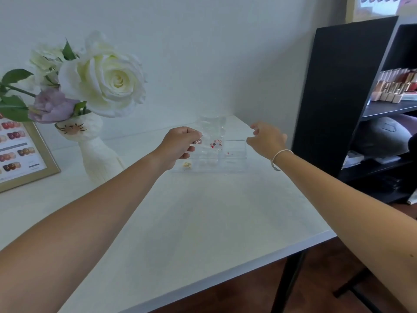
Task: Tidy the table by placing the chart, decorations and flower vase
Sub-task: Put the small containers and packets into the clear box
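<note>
The left hand [178, 146] pinches a small clear piece [204, 137] between thumb and curled fingers, holding it above the clear box [225, 163]; what exactly the piece is cannot be told, as it is transparent and blurred. Tiny red and pink decorations [216, 143] show through the clear plastic just beside the fingertips. The right hand [267, 138] hovers over the right end of the box with fingers loosely spread and curved, gripping nothing; a thin bracelet [278, 158] sits on its wrist.

The box lies on the white table [203, 222] near the back wall, divided into small compartments; a pale yellow bit [186, 164] lies in the front left one, a red speck [228, 153] in a right one. A clear ribbed container [212, 125] stands behind the box, touching or just beside it.

To the left, well apart from the box, stands the white vase [94, 152] with a cat face drawn on its neck, holding a large white rose [108, 80], a lilac bloom [50, 106] and green leaves. Just left of the vase leans the chart [20, 152], a gold-framed card of nail colour samples; its print is too small to read.

At the right a black shelf [338, 86] holds rows of small bottles [394, 86]; no labels are legible
</note>
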